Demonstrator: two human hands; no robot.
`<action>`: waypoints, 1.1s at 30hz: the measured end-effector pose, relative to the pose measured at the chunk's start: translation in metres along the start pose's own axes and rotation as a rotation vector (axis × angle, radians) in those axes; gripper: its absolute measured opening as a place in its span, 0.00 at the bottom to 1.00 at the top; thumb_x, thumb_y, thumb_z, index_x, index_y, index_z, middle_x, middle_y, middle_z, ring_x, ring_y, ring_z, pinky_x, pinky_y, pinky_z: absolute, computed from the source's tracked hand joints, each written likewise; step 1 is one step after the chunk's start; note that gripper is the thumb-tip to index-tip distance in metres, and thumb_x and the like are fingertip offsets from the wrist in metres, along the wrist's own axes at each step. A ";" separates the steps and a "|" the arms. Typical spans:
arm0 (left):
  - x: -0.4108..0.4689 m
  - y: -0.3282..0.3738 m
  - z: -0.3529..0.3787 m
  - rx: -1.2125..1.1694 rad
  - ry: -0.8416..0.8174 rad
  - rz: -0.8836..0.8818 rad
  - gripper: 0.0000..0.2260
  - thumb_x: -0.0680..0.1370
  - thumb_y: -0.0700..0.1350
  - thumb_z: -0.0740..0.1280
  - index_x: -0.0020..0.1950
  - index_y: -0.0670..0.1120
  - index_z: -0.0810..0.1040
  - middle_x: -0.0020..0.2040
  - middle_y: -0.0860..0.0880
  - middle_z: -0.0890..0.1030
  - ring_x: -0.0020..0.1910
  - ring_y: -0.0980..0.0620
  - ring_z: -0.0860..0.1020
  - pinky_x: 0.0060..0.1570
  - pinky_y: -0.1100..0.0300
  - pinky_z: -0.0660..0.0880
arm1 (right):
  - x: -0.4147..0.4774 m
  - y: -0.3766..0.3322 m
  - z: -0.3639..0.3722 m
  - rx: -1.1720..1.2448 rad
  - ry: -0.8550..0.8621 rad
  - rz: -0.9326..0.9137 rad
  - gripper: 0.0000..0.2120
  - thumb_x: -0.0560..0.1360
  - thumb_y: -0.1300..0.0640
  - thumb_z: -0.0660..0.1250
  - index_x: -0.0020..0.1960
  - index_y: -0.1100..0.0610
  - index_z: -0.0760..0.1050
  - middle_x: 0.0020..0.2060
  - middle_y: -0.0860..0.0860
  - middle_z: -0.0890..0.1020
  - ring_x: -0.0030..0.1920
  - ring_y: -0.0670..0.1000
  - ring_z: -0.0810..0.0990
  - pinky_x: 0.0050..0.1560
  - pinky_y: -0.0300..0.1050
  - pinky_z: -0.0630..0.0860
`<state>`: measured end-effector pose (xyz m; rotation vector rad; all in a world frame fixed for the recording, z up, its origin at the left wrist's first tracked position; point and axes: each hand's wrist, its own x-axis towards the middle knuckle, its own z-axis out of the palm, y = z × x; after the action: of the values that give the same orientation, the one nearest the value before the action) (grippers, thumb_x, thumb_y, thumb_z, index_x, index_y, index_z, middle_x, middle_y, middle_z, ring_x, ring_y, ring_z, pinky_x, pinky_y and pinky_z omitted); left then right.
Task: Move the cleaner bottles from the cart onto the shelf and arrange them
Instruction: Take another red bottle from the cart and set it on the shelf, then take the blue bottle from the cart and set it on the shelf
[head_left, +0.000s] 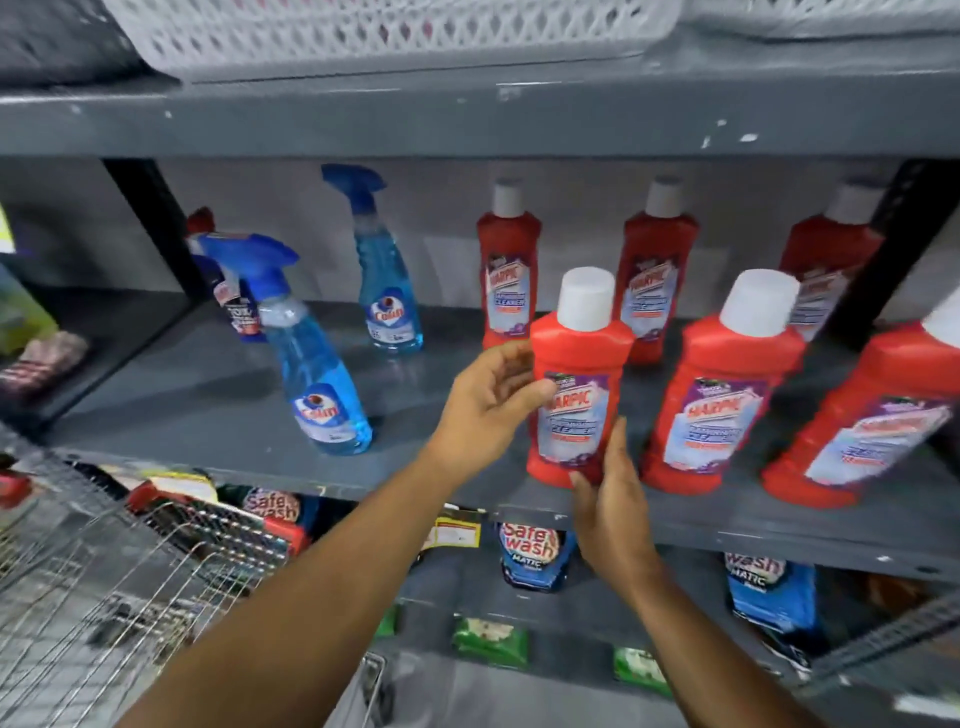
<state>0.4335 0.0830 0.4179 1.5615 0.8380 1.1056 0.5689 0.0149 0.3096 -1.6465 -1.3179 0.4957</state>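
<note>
Starting at the left: a wire cart (104, 587) in the lower corner, close below the grey shelf (208, 395). On the shelf, left to right: a dark blue bottle with a red cap (236, 306) at the back, a blue spray bottle (317, 384) near the front edge just before it, a second blue spray bottle (387, 296) further back. Then red cleaner bottles with white caps in two rows: three at the back (509, 265) (655, 280) (826, 260), three at the front. Left hand (488, 410) against the left side of the first front red bottle (576, 395), fingers spread and curled loosely, thumb on the label, not clamped tight. Right hand (613, 514) at the lower right of the same bottle, fingers touching its base and side, likewise loose. Bottle upright on the shelf near the front edge, between both hands. To its right, a second front red bottle (722, 395), just beside, and a third (872, 421), partly cut by the edge. Above, white lattice baskets (389, 31) on the upper shelf. Below, Safe Wash pouches (530, 556) and green packets (491, 642) on lower shelves.
</note>
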 end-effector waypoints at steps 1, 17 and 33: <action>-0.004 -0.004 -0.006 -0.005 0.022 -0.007 0.18 0.74 0.30 0.65 0.62 0.38 0.70 0.55 0.46 0.78 0.49 0.65 0.79 0.52 0.70 0.76 | -0.005 0.001 0.000 -0.017 0.032 0.005 0.33 0.77 0.53 0.60 0.76 0.61 0.48 0.73 0.62 0.64 0.72 0.59 0.64 0.69 0.42 0.57; -0.334 -0.128 -0.420 0.373 1.091 -0.892 0.12 0.77 0.45 0.65 0.56 0.40 0.77 0.54 0.36 0.80 0.52 0.41 0.79 0.55 0.49 0.75 | -0.120 -0.163 0.291 -0.255 -1.195 -0.586 0.19 0.72 0.52 0.66 0.62 0.51 0.74 0.58 0.54 0.78 0.60 0.55 0.77 0.62 0.45 0.71; -0.476 -0.327 -0.447 0.346 1.155 -1.440 0.16 0.72 0.43 0.68 0.58 0.39 0.75 0.49 0.37 0.80 0.50 0.38 0.77 0.46 0.53 0.70 | -0.350 -0.049 0.577 -0.831 -1.794 -0.036 0.23 0.72 0.56 0.68 0.64 0.61 0.68 0.60 0.60 0.77 0.60 0.60 0.76 0.59 0.48 0.72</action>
<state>-0.1448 -0.1180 0.0196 0.0387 2.4338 0.6034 -0.0236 -0.0674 -0.0066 -1.5815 -3.1086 1.8024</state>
